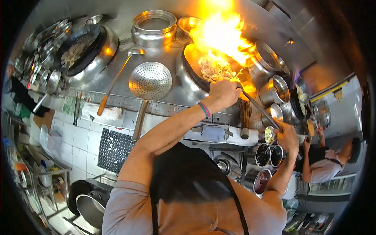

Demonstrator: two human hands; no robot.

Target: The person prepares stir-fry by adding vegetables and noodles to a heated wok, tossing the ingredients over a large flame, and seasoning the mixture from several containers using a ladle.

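Observation:
Tall flames rise from a wok [191, 69] on the burner in front of me, with sliced food [216, 69] that looks like noodles or strips inside. My left hand [224, 94], a coloured band at its wrist, is closed at the near rim of the wok; whether it grips a handle or a cloth there is hidden. A long metal-handled ladle or spatula [260, 110] slants from the wok to my right hand [286, 136], which is shut on its handle. The tool's head is hidden in the food and fire.
A perforated skimmer [150, 80] and a wooden-handled ladle [116, 83] lie left of the wok. Another wok [77, 55] sits farther left. Metal pots [274, 89] and sauce containers [262, 180] stand at the right. A co-worker [326, 167] works at the far right.

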